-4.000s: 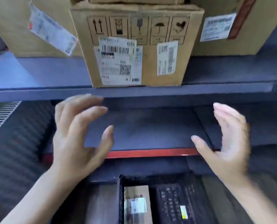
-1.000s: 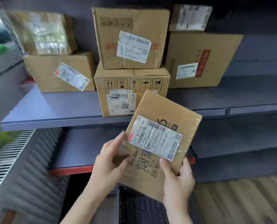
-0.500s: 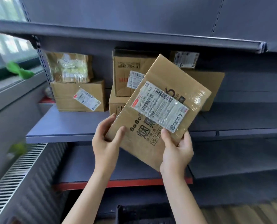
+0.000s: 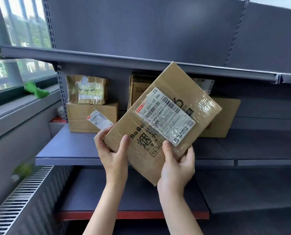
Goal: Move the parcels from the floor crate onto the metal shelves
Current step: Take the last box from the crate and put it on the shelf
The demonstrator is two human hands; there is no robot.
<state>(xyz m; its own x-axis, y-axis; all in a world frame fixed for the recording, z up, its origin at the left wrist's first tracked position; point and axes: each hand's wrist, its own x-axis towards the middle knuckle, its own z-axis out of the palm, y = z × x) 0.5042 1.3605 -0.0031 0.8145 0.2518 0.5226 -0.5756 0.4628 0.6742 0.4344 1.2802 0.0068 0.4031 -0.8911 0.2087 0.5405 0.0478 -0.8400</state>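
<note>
1. Gripping a tilted brown cardboard parcel (image 4: 165, 116) by its near edge, the left hand (image 4: 113, 153) and right hand (image 4: 177, 167) hold it before the middle metal shelf (image 4: 70, 153).
2. A taped white barcode label (image 4: 165, 116) covers its black print.

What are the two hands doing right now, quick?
Left hand: closed on the cardboard parcel, holding its lower left edge.
Right hand: closed on the same parcel, holding its bottom corner.
</note>
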